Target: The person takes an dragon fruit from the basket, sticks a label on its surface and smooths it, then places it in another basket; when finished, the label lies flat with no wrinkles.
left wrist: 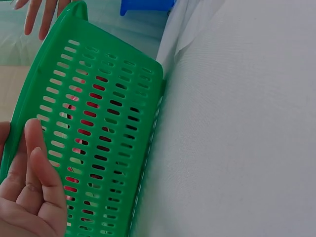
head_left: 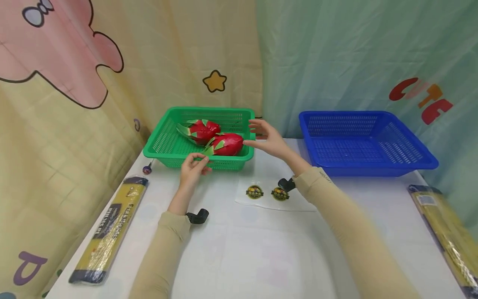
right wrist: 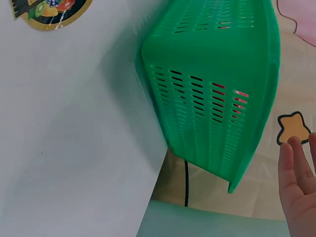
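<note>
A green basket (head_left: 171, 160) with slotted sides holds two red dragon fruits with green leafy tips. One dragon fruit (head_left: 203, 131) lies toward the back, the other dragon fruit (head_left: 228, 144) nearer the front right. My left hand (head_left: 192, 168) grips the basket's front rim; in the left wrist view, fingers (left wrist: 44, 173) lie along the outer wall. At the basket's right end, my right hand (head_left: 270, 141) has its fingers spread beside the rim and holds nothing. The right wrist view shows its fingers (right wrist: 298, 168) apart from the basket wall.
A blue basket (head_left: 369, 170) stands at the right rear. Spaghetti packs lie at the left (head_left: 112, 232) and right (head_left: 444, 232) table edges. A small round wrapped item (head_left: 147, 169) sits left of the green basket. A clear sheet with round stickers (head_left: 254, 192) lies mid-table. Curtains hang behind.
</note>
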Demonstrator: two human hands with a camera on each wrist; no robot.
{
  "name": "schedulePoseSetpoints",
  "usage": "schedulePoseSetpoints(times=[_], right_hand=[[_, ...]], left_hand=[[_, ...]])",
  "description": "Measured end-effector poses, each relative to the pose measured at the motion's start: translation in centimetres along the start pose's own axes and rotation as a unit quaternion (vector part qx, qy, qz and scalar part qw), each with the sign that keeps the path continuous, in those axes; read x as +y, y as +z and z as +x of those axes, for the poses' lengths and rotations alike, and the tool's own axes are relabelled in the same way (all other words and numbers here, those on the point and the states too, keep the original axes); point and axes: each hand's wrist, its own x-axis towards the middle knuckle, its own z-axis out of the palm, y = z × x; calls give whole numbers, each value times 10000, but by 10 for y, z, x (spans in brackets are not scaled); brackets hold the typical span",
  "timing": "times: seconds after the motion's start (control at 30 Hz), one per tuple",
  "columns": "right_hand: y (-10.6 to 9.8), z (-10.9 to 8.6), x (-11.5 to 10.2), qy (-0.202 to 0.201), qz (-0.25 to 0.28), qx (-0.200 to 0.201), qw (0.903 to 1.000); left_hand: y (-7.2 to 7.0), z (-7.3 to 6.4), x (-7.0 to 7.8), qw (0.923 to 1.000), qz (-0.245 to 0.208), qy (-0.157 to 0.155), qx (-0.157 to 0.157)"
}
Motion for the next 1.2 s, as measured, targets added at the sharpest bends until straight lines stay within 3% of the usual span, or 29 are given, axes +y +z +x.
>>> schedulePoseSetpoints(times=[0.2,0.4,0.53,0.63,0.87,0.97,1.2], right_hand=[[19,25,16,170,-317,-56,9993],[42,43,18,116,-375,-207,9990],[51,52,23,130,-865,-310,9957],[54,56,27,85,-1386,-361,9896],[51,67,29,150,-2019,-586,9775],[51,71,29,268,-2217,-732,9720],[54,79,26,489,-3149,-1237,9398]], left_hand=[[-3,1,1,9999,-28,-131,52],[-7,-2,5,9995,-50,-292,103],[-3,-8,15,9996,98,-258,111],[0,-13,22,9997,151,-174,67],[-2,0,0,9998,108,-73,114],[-2,0,0,9998,88,-74,132],[-4,-1,0,9998,47,-149,101]])
